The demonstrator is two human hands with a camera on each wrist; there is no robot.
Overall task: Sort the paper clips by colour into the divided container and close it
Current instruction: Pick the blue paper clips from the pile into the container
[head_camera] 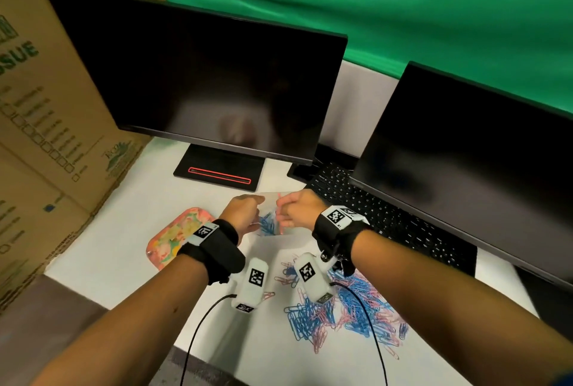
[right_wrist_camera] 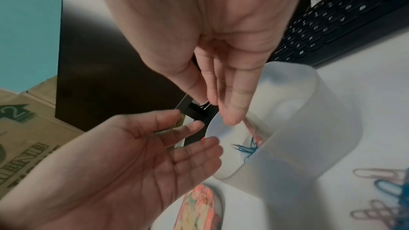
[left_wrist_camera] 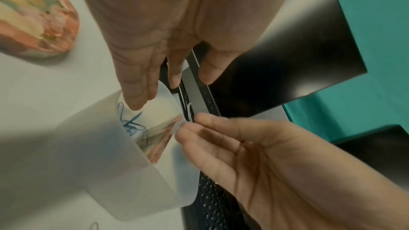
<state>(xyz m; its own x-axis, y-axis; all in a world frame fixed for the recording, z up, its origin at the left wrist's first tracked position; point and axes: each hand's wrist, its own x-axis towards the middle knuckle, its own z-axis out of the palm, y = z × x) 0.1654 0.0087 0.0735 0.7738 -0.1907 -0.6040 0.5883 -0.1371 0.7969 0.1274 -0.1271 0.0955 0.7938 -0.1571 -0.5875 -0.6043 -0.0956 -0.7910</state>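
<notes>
White desk (head_camera: 130, 249); green backdrop behind, cardboard boxes left. Two dark monitors (head_camera: 198, 82), one keyboard (head_camera: 387, 215), one floral lid (head_camera: 173, 240) at left. Translucent container (left_wrist_camera: 106, 155) sits at centre just beyond the wrists, blue clips visible inside. Left hand (head_camera: 243, 213) and right hand (head_camera: 296, 209) meet over its mouth, fingers loosely extended at the rim; grip uncertain. One mixed blue-pink clip pile (head_camera: 347, 311) near right, too many to count.

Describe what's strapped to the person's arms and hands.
Bare forearms, no sleeves. Each wrist wears a black strap topped by a white block bearing a black-and-white square marker. Under each wrist hangs a white camera pod with more markers; a thin black cable trails from each. Left hand and right hand ungloved.
</notes>
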